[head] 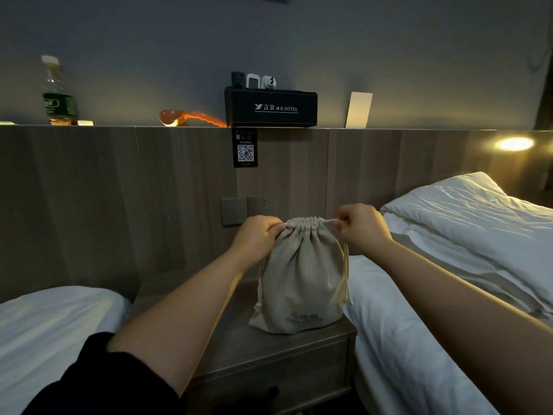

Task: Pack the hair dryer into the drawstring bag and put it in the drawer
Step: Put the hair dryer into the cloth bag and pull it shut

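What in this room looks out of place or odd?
Little. An orange shoehorn-like tool lies flat on the headboard ledge beside the black hotel box. The drawstring bag stands upright on the nightstand, cinched by both hands. Nothing looks spilled or damaged.

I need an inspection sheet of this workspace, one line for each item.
Surface: wooden nightstand between two beds, drawer shut.
Job's things: drawstring bag upright on it, mouth gathered; hair dryer not visible.
Clutter: nothing seen on the nightstand.
Hands: left hand and right hand pinch the cords at the bag's mouth.
Cables: nothing seen.
Surroundings: ledge with bottle, black hotel box, orange shoehorn.
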Tool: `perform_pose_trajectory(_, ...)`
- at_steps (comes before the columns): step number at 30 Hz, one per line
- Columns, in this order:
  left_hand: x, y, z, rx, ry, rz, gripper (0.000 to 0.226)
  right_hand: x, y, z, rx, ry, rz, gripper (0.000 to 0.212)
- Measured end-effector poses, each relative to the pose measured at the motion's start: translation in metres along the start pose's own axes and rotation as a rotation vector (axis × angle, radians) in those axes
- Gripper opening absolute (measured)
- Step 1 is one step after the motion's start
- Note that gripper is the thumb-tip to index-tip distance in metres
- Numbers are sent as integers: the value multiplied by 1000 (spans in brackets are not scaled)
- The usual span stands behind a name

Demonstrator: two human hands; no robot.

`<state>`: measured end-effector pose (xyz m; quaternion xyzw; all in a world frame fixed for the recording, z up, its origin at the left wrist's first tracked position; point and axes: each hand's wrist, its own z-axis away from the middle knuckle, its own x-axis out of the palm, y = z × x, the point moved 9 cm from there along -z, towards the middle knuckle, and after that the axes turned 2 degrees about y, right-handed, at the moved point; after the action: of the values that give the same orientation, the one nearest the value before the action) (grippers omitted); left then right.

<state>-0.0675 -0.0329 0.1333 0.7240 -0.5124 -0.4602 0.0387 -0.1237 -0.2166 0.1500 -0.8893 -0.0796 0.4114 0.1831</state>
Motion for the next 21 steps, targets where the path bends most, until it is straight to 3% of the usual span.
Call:
perform_pose_trajectory(5,5,0,4,-78,22,107,36,18,8,12,64,-133,-348,27)
perform_pose_trajectory(10,17,-10,7,-146,50,249,33,55,6,50,94,-451,-644,25)
perform_pose_trajectory(14,46,-35,15,-407,-59,473,32,59,27,52,214,-306,-593,39)
perform_pose_trajectory(17,61,-54,21,-487,-155,310,29,66,33,56,262,-257,-571,41)
perform_pose_trajectory(19,54,-56,22,-417,-84,53,25,71,39,58,313,-218,-590,37)
perform_pose_trajectory(21,41,-37,25,-224,66,-130,34,77,45,61,363,-197,-602,35)
